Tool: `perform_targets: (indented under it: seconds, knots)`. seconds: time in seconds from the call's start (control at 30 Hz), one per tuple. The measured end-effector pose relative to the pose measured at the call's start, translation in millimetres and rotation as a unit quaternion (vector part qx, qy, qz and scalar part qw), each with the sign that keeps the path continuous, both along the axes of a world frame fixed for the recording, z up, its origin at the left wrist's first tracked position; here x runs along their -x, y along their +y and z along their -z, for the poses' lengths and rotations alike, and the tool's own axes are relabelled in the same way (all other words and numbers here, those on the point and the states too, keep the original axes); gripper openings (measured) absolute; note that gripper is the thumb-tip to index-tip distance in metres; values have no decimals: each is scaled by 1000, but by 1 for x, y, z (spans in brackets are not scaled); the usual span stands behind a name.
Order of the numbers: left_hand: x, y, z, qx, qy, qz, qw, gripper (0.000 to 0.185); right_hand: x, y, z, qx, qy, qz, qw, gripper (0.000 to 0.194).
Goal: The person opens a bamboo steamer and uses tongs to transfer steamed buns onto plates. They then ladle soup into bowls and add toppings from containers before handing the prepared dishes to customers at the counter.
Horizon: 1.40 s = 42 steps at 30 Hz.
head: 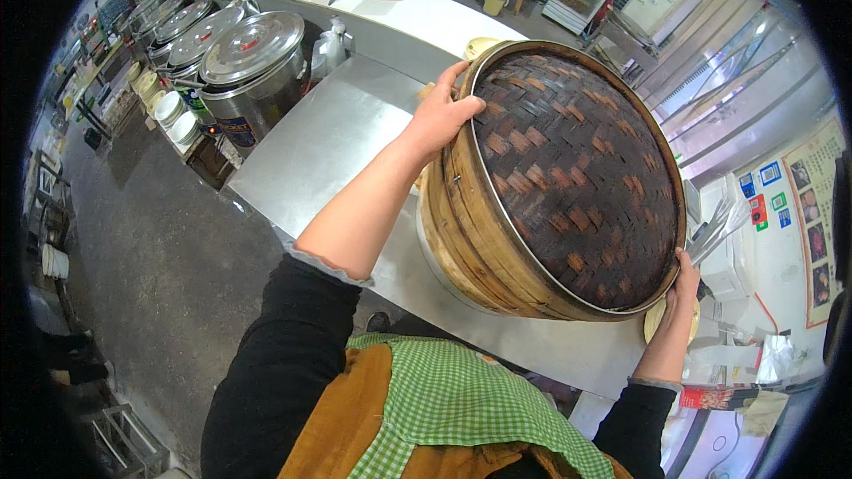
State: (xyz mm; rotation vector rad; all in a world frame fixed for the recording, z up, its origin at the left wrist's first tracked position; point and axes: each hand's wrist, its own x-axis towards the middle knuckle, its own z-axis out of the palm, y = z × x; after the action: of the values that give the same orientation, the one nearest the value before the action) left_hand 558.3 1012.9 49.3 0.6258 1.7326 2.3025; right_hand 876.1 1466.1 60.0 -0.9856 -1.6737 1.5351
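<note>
A large round bamboo steamer (466,226) stands on the steel counter in front of me. Its domed woven lid (579,179) is dark brown, nearly black, with a pale metal band at the rim. My left hand (442,113) grips the lid's rim on the left, the thumb over the top edge. On the right, my right hand (683,279) holds the opposite side of the rim. What lies inside the steamer is hidden. Whether the lid is seated or lifted I cannot tell.
Several lidded steel pots (249,60) line the counter's left end. White bowls (176,116) are stacked below them. A white ledge (413,13) runs behind the steel counter (326,140). Yellow plates (655,322) sit near my right hand. Tongs in a plastic bag (719,226) lie beyond it.
</note>
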Motion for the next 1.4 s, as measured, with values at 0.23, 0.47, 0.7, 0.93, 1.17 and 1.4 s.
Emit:
perform_targets:
  seconds: [0.23,0.47,0.7,0.93,1.17,1.4]
  knots:
    - [19,0,9,32,9,-15,999,84,5,-21,2,47,9,18,999,49]
    - [10,11,0,-85,-109,-60,989,70,11,-10,-4,-51,5,-19,998,40]
    - [-14,-16,23,140,30,-151,978,82,-43,50,76,114,119,-164,973,57]
    - [-154,-185,106,109,-256,-140,950,62,-167,-62,227,-115,-390,-15,913,21]
    - [-293,-380,154,79,-414,-398,815,58,-69,-195,218,-174,-350,-181,903,19]
    - [-350,-561,166,80,-415,-486,765,61,4,-349,224,-123,-425,-283,851,17]
